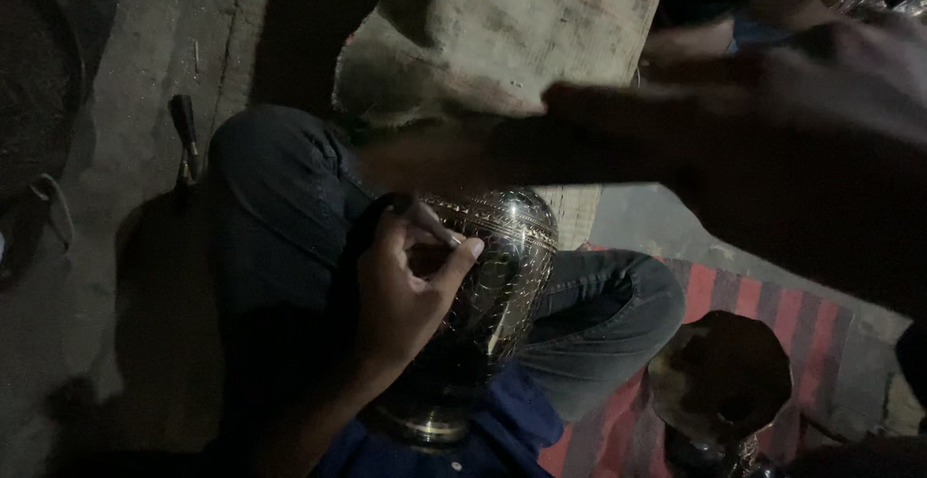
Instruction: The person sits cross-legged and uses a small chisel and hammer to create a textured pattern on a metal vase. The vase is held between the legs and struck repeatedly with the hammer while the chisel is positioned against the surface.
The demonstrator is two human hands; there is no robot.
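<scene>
1. Blurred right hand (734, 121) and forearm, stretched across the upper right, fingers extended leftward over the lap; too smeared to tell how far open, or whether anything is held.
2. Bent legs in blue jeans (280, 208), crossing the middle of the view, one knee at left, the other at right.
3. Pale sack (502, 34) at top centre, just beyond the knees.
4. Red striped mat (744, 295) on the ground at lower right.
5. Engraved metal vase (492, 285), lying tilted in the lap between the legs, base toward the bottom edge.
6. Dark round metal piece (719, 372) resting on the mat, right of the vase.
7. Left hand (406, 295), fingers curled half shut, pressed against the vase's side, thumb and fingertips touching the patterned surface.
8. Small dark tool (183, 135) on the ground at left, well apart from both hands.
</scene>
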